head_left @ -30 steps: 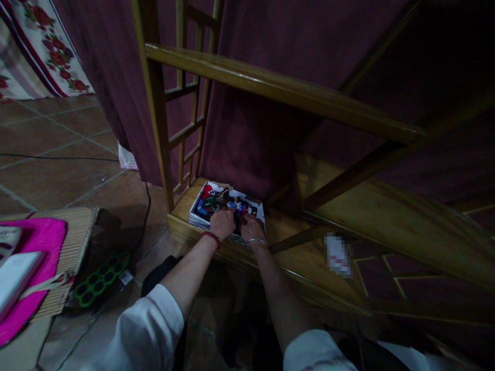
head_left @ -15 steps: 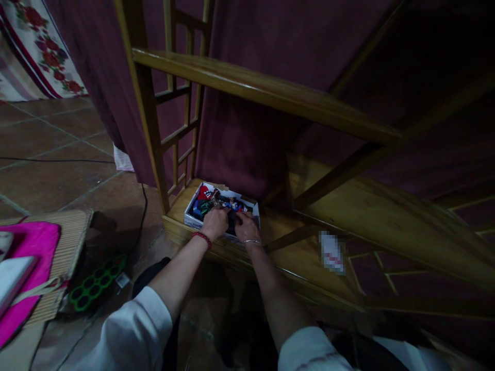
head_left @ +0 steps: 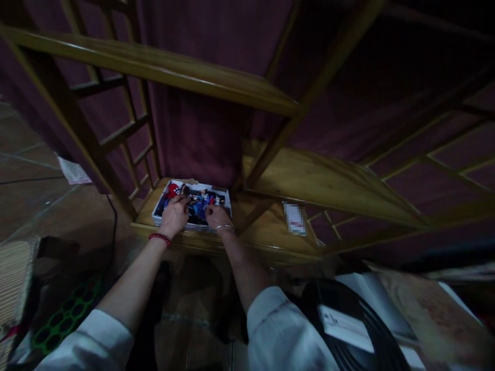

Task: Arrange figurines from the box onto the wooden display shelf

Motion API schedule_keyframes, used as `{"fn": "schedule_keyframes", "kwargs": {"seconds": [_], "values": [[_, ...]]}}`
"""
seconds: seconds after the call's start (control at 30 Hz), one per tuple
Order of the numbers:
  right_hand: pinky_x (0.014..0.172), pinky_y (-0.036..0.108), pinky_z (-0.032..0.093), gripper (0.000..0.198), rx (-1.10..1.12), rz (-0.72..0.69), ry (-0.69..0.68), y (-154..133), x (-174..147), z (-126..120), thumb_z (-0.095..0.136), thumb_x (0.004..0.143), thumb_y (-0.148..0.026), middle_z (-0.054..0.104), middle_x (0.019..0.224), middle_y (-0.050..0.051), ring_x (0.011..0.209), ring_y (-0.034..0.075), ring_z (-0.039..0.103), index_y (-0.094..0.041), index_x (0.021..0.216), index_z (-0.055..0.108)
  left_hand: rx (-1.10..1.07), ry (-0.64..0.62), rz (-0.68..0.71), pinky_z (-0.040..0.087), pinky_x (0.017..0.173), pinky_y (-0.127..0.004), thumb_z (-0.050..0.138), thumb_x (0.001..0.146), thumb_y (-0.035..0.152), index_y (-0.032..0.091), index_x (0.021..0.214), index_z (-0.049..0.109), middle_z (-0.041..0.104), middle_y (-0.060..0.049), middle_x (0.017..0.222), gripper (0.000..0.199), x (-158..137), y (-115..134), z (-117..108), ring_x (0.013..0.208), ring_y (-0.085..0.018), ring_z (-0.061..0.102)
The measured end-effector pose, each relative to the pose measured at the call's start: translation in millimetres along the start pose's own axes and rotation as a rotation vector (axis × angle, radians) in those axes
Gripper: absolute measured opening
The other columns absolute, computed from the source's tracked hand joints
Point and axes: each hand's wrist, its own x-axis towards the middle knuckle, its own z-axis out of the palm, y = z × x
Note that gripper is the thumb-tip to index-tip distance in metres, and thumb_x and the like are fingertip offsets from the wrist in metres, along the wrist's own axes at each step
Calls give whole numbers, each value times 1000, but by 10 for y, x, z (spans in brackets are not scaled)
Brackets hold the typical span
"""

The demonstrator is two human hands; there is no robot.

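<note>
A shallow white cardboard box [head_left: 158, 218] sits on the low wooden shelf, filled with small colourful trinkets [head_left: 199, 201] in red, blue, purple and black; they look like little figures. Over the box's left half is my left hand [head_left: 176, 212], a red bead bracelet at its wrist. Its fingers bend down among the trinkets, closed, and their tips are hidden. My right hand [head_left: 218, 216], wearing a silver bangle, reaches over the front right edge. Its fingers are curled in a pinch beside a blue-purple piece; what lies between them is too small to make out.
The wooden shelf unit [head_left: 174, 72] has a crossbar above the box and lattice at its left. A blurred white packet [head_left: 294, 218] lies on the shelf to the right. A black cable coil [head_left: 348, 319] is at lower right; a green tray with round holes [head_left: 65, 314] lies lower left.
The view has turned right, so the shelf and box appear farther left. Both hands stay in the box, and more blue-purple trinkets show between them.
</note>
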Motion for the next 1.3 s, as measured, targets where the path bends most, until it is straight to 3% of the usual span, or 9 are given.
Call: {"fn": "schedule_keyframes", "kwargs": {"seconds": [0.17, 0.4, 0.5, 0.7, 0.9, 1.3], "values": [[74, 23, 43, 25, 8, -28, -33, 45, -1, 12, 40, 80, -28, 66, 91, 0, 83, 14, 59, -25, 87, 64, 100, -1, -68, 35, 98, -35, 42, 80, 28, 18, 114, 56, 48, -10, 121, 38, 21, -68, -21, 115, -25, 41], [79, 27, 43, 24, 52, -132, -93, 115, 16, 58, 44, 77, -26, 64, 99, 0, 90, 17, 57, -26, 90, 64, 132, -180, -120, 41, 90, -44, 40, 81, 45, 21, 124, 45, 42, -12, 128, 49, -41, -76, -90, 111, -31, 46], [80, 27, 43, 25, 39, -147, -87, 110, -5, 37, 42, 78, -26, 64, 99, 1, 90, 17, 58, -25, 90, 64, 148, -215, -130, 42, 86, -45, 40, 82, 41, 22, 126, 42, 39, -13, 130, 49, -71, -32, -130, 107, -33, 49], [77, 27, 44, 23, 57, -157, -64, 148, 18, 60, 43, 78, -28, 65, 96, 0, 88, 17, 58, -27, 89, 63, 123, -221, -175, 45, 80, -44, 37, 82, 37, 24, 126, 43, 42, -15, 126, 46, -48, 32, -134, 104, -33, 52], [72, 23, 43, 24, 50, -130, -63, 164, 78, 109, 42, 78, -29, 65, 92, 0, 82, 15, 59, -26, 87, 64, 120, -181, -147, 44, 82, -42, 40, 80, 35, 23, 123, 46, 44, -15, 124, 45, -23, -68, -59, 101, -31, 54], [76, 25, 43, 22, 20, -75, -31, 132, 49, 102, 42, 79, -29, 66, 94, -1, 85, 15, 59, -27, 84, 64, 88, -145, -179, 46, 77, -42, 37, 81, 43, 24, 116, 53, 45, -14, 123, 43, -8, -73, -36, 94, -31, 57]]}}
